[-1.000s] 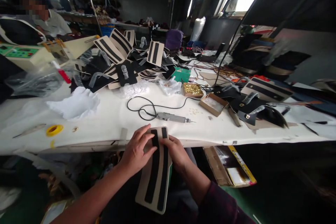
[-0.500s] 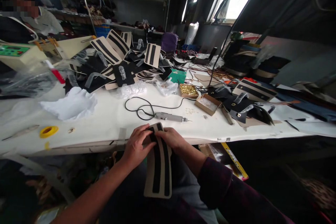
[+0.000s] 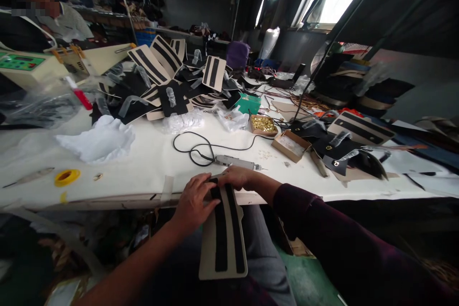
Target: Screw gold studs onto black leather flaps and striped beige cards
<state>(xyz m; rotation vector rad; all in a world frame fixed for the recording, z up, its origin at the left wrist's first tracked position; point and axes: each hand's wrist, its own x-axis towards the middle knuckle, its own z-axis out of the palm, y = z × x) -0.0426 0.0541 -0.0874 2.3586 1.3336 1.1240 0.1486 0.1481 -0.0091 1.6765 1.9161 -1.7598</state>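
A long beige panel with two black stripes point(image 3: 223, 239) slopes from the table's front edge down over my lap. My left hand point(image 3: 193, 201) grips its left side near the top, thumb lying over the striped face. At the top edge my right hand point(image 3: 236, 178) is closed on the panel, its fingertips partly hidden. Just beyond, a grey electric screwdriver point(image 3: 236, 161) lies on the table with its black cord looped behind it. Small pale bits point(image 3: 267, 154) are scattered past its tip.
A box of gold fittings point(image 3: 263, 124) and an open cardboard box point(image 3: 291, 146) stand behind the screwdriver. Black and beige panels point(image 3: 172, 98) pile up at the back left; more bag parts point(image 3: 337, 146) lie right. Yellow tape point(image 3: 67, 177) sits left. A person point(image 3: 60, 16) is at far left.
My right hand has shifted to the panel's top edge, its forearm swinging out to the right. The panel's lower end has moved slightly right and down. The view has turned a little.
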